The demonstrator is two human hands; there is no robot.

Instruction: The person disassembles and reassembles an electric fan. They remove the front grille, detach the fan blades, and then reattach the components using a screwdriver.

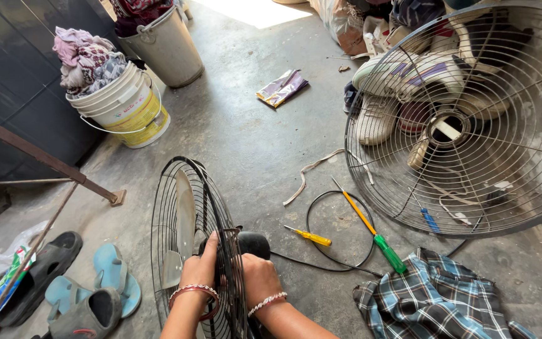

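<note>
Gripping the wire fan guard (186, 226) at six o'clock, the left hand (201, 267) curls its fingers through the bars. The right hand (260, 276) wraps the black motor (253, 242) behind it. A small yellow screwdriver (308, 236) lies at three o'clock, a long green-handled screwdriver (371, 231) beyond; the detached grille (465, 119) leans at two o'clock.
</note>
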